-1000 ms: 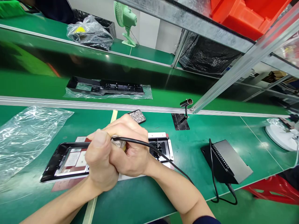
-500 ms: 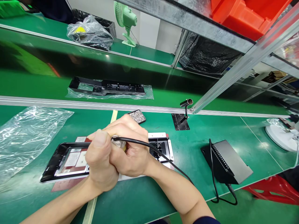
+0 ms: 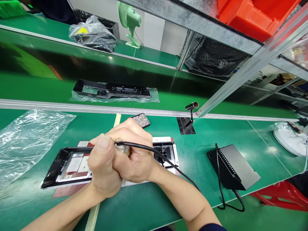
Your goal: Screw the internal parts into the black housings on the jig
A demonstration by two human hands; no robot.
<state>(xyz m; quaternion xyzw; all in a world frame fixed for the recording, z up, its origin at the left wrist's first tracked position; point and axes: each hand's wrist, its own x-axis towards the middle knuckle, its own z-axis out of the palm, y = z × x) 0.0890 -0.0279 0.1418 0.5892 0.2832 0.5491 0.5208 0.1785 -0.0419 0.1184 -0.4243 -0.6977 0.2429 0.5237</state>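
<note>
My right hand is wrapped round the taped end of a corded soldering iron; its tip is hidden beneath my hands. A black cord runs from it over my right wrist. Pressed against that hand, my left hand is closed at the same handle, thumb up; its inner fingers are hidden. Below both hands lies a long black plastic housing with a rectangular window on the left. Its right end shows posts and silvery edges, while its middle is covered. Reddish-brown sheet shows under and through it.
Behind my hands sits a tin of metal shavings. A tubular iron holder stands right of it. A grey-black box with cables is farther right. Clear plastic lies left. Another black housing rests on plastic behind the rail.
The black housing behind the rail has shifted slightly to the right with its plastic. My hands and the soldering iron have hardly moved.
</note>
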